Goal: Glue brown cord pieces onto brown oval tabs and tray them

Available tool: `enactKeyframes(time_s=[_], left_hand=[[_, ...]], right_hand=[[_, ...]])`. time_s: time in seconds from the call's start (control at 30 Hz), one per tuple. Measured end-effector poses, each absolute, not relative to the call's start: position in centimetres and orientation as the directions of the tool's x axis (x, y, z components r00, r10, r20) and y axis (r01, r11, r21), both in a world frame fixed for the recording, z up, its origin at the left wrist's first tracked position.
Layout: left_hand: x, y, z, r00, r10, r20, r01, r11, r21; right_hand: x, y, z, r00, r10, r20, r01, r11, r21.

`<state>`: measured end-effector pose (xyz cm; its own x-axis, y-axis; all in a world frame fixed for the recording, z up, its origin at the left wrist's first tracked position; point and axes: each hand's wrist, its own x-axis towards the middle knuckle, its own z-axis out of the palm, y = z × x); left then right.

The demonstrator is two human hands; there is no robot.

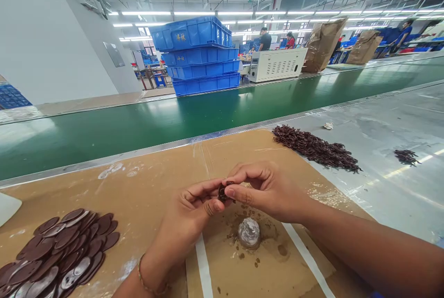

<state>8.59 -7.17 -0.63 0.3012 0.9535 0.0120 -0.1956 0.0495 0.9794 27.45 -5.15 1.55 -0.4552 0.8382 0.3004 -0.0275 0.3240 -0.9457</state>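
Note:
Between the fingertips of both hands is a small dark brown piece (225, 191), mostly covered by the fingers, so its exact kind is hard to make out. My left hand (194, 210) pinches it from the left. From the right, the thumb and fingers of my right hand (263, 189) close on it. Just below the hands a small round, whitish-smeared container (249, 232) stands on the brown board, with dark spots around it. At the lower left lies a pile of flat brown oval discs (65, 247). A heap of thin, dark brown twisted pieces (315, 147) lies beyond my right hand.
A green conveyor belt (173, 120) runs across behind the brown board (149, 187). Beyond it stand stacked blue crates (204, 66), a white metal box (277, 65) and brown paper sacks (322, 46). A smaller dark clump (406, 157) lies far right. Several people are in the background.

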Motion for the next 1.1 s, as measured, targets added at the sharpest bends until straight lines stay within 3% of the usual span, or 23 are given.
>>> enactKeyframes(time_s=[0.33,0.6,1.1], left_hand=[[8.74,-7.54,0.37,0.306,0.952,-0.022,-0.187,0.083,0.979],[8.68,-7.44,-0.19,0.323,0.946,-0.032,-0.228,0.111,0.967],[8.78,-7.41,-0.41,0.219,0.974,-0.062,-0.248,0.117,0.962]], right_hand=[[26.96,-5.21,1.26,-0.445,0.864,0.235,-0.140,0.191,-0.971],[27.01,-5.20,1.18,-0.399,0.888,0.230,-0.046,0.231,-0.972],[26.64,-4.88,0.50,-0.386,0.889,0.247,-0.108,0.223,-0.969]])
